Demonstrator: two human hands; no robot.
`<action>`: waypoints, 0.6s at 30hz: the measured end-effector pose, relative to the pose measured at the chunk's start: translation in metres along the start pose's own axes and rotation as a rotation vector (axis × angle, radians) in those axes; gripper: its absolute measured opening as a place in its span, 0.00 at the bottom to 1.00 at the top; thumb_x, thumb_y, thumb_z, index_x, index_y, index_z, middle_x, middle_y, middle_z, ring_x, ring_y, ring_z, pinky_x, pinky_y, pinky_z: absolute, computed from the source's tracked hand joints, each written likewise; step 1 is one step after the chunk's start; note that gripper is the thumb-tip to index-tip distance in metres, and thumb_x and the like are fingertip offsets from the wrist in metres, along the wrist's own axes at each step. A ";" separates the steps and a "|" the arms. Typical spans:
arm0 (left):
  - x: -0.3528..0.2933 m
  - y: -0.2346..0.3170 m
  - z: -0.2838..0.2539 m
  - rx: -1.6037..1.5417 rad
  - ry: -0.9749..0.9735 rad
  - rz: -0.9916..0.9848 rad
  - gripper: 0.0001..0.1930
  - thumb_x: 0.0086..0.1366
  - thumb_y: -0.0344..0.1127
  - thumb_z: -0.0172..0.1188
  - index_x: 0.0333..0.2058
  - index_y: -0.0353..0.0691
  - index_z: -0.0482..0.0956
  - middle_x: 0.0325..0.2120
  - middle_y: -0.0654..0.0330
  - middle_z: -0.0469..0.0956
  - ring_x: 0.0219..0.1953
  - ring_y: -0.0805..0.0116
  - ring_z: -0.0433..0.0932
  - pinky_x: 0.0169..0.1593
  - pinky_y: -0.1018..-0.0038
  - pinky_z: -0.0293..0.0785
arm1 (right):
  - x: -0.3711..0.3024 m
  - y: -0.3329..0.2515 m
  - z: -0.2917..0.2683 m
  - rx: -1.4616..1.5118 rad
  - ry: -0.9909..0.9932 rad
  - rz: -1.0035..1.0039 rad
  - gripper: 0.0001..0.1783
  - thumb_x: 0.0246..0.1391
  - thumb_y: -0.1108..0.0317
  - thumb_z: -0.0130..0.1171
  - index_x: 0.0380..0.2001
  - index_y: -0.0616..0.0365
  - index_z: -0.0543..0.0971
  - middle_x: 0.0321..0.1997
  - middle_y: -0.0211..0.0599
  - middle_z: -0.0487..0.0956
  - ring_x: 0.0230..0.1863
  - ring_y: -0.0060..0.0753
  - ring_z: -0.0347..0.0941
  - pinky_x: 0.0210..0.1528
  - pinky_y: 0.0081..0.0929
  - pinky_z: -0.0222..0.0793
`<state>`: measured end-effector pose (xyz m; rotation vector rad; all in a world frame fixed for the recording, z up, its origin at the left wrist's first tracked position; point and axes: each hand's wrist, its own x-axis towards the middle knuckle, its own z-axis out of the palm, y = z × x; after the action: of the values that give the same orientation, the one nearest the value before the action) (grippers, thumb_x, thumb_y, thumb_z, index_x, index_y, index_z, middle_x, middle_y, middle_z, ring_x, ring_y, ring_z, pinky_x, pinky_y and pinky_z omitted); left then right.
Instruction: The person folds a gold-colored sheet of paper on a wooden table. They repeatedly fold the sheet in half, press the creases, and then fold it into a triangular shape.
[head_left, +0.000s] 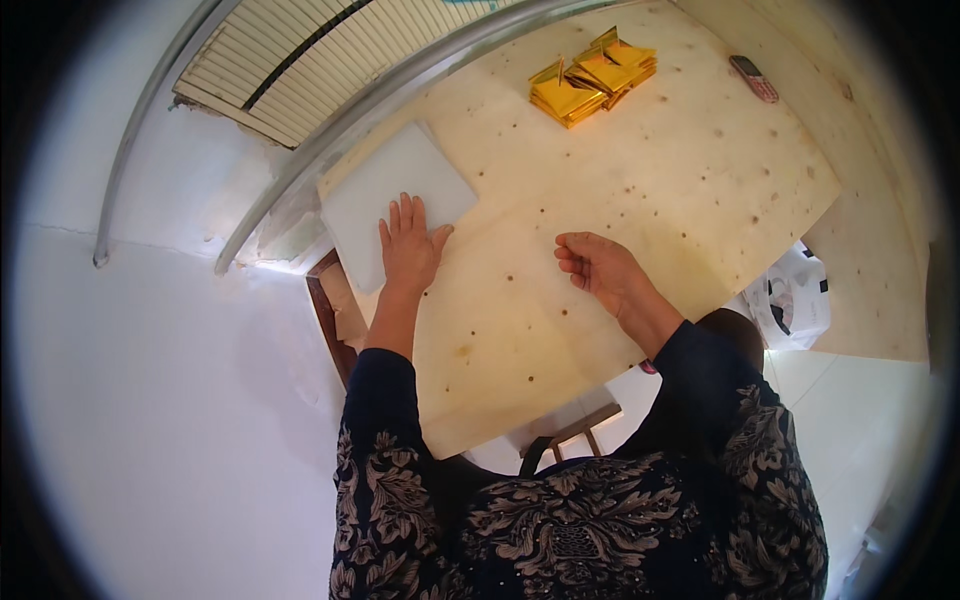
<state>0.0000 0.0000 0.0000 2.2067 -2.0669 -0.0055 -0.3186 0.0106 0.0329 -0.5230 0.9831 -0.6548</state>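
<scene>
My left hand (409, 250) lies flat, fingers spread, on the lower right part of a pale grey-white square sheet or thin stack of sheets (372, 190) at the table's left edge. The thumb points right, toward the bare wood. Over the middle of the table is my right hand (598, 268), its fingers curled in and pressed together, with nothing visible in them. Several folded, shiny gold foil pieces (592, 78) sit in a cluster at the far side, away from both hands.
The light wooden tabletop (500, 330) is dotted with small dark marks. A mobile phone (753, 79) lies at its far right. Curved metal bars (330, 135) and a slatted panel (290, 60) border the far left. A white plastic bag (795, 300) is beyond the right edge.
</scene>
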 end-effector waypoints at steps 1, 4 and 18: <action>-0.006 0.004 0.006 0.005 0.011 0.004 0.40 0.68 0.58 0.51 0.68 0.35 0.55 0.70 0.49 0.50 0.73 0.50 0.45 0.72 0.51 0.35 | -0.005 0.001 0.000 -0.003 0.008 -0.003 0.12 0.63 0.60 0.54 0.45 0.53 0.78 0.40 0.23 0.79 0.40 0.16 0.73 0.46 0.21 0.67; -0.006 0.000 0.007 0.061 0.065 0.020 0.40 0.67 0.58 0.51 0.67 0.34 0.55 0.70 0.49 0.51 0.73 0.50 0.45 0.72 0.50 0.36 | 0.002 -0.001 0.009 0.023 0.002 -0.021 0.10 0.63 0.61 0.55 0.42 0.52 0.78 0.38 0.22 0.79 0.37 0.15 0.73 0.42 0.19 0.68; -0.029 0.022 0.015 0.057 0.046 -0.009 0.41 0.67 0.59 0.51 0.67 0.33 0.55 0.70 0.49 0.52 0.72 0.52 0.46 0.71 0.49 0.36 | 0.004 0.005 0.002 -0.002 -0.044 -0.010 0.11 0.63 0.60 0.55 0.44 0.52 0.78 0.39 0.23 0.79 0.38 0.16 0.73 0.44 0.19 0.67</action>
<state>-0.0248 0.0265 -0.0150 2.2273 -2.0578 0.1034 -0.3137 0.0116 0.0285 -0.5426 0.9407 -0.6491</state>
